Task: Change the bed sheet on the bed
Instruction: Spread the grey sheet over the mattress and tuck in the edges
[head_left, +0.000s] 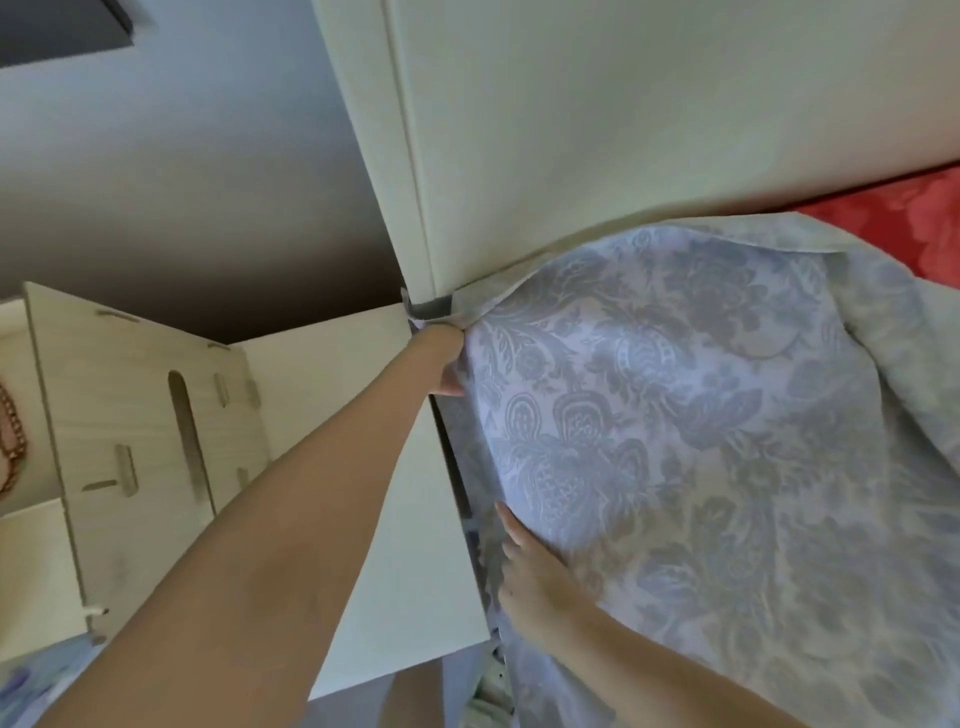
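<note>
A pale lilac bed sheet (701, 441) with a grey floral pattern covers most of the bed at the right. My left hand (441, 358) reaches to the bed's far left corner, fingers tucked behind the sheet's edge between mattress and white panel; the fingertips are hidden. Lower down, my right hand (530, 577) lies on the sheet's left edge with fingers pressed along the side of the mattress. A red patterned cloth (893, 223) shows at the far right, beyond the sheet.
A tall white cabinet or headboard panel (597, 130) stands behind the bed. A white bedside unit (395, 467) sits tight against the bed's left side. Further left is a light wooden slotted organiser (140, 415). A grey wall (182, 182) fills the upper left.
</note>
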